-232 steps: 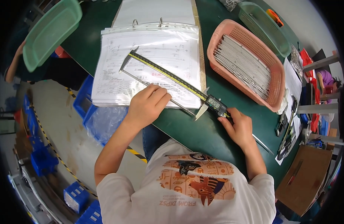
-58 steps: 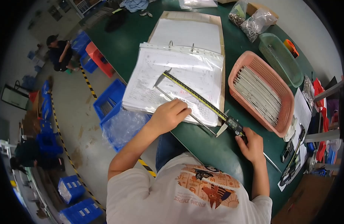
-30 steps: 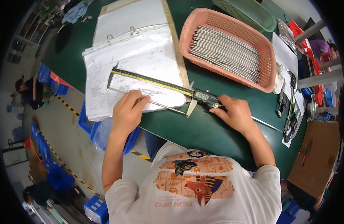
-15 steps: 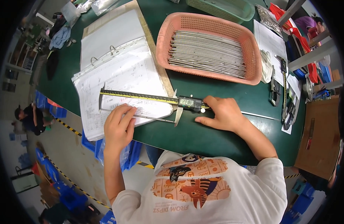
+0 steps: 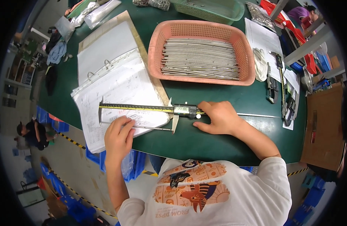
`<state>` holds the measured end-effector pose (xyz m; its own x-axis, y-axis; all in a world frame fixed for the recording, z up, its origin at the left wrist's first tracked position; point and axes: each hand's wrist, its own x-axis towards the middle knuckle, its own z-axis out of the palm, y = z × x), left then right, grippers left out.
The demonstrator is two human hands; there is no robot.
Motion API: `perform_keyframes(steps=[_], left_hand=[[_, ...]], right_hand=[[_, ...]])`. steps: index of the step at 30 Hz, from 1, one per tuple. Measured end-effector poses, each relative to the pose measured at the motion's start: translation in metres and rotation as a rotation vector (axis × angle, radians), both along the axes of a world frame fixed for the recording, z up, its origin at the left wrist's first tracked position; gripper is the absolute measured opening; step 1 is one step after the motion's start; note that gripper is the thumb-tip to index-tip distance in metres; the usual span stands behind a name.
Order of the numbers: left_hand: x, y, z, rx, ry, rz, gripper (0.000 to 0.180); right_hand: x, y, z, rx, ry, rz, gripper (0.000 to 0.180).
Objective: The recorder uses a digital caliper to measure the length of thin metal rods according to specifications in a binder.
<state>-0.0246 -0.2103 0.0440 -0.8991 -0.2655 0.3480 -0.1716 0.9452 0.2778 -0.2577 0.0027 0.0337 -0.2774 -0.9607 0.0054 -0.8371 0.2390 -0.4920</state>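
Note:
My left hand [image 5: 119,138] pinches a thin metal rod [image 5: 154,129] between thumb and fingers. The rod lies between the jaws of a long digital caliper [image 5: 181,109], whose fixed jaw is at the left and sliding jaw at the rod's right end. My right hand [image 5: 221,118] grips the caliper's right part by its display, thumb low and index finger on top. Beneath the caliper's left part lies an open ring binder [image 5: 109,81] with printed drawings. Behind the caliper, a pink plastic basket [image 5: 201,78] holds several similar rods.
On the right lie another caliper [image 5: 282,84], a micrometer-like gauge [image 5: 271,88], white gloves [image 5: 260,64] and paper sheets [image 5: 256,34]. A green basket [image 5: 237,11] stands at the back. A cardboard box [image 5: 322,128] is beyond the table's right edge. Another person [image 5: 33,133] sits far left.
The whole view has shifted and turned slightly, so the basket and binder appear lower and further left. Both hands keep their hold on rod and caliper.

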Motion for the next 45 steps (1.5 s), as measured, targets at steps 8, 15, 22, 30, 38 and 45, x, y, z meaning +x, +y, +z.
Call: perform_keyframes(steps=[8,15,22,30,38,45], left_hand=[[-0.001,-0.001,-0.001,-0.074,0.052,-0.007,0.019],[0.003,0.004,-0.015,-0.092,0.119,0.038,0.019],[0.002,0.003,-0.02,-0.08,0.167,0.044,0.019],[0.002,0.001,-0.017,-0.109,0.178,0.069,0.015],[0.001,0.004,-0.017,-0.09,0.176,0.079,0.015],[0.001,0.004,-0.018,-0.081,0.18,0.077,0.015]], right_hand=[[-0.002,-0.004,0.001,-0.066,0.003,0.069,0.035],[0.001,0.0,0.005,-0.01,0.012,0.035,0.031],[0.0,0.002,0.007,0.011,-0.008,0.008,0.031],[-0.002,0.0,0.002,-0.009,-0.009,0.031,0.032],[-0.003,0.004,0.002,-0.013,-0.006,0.016,0.03],[-0.003,0.004,0.0,-0.023,0.012,0.025,0.03]])
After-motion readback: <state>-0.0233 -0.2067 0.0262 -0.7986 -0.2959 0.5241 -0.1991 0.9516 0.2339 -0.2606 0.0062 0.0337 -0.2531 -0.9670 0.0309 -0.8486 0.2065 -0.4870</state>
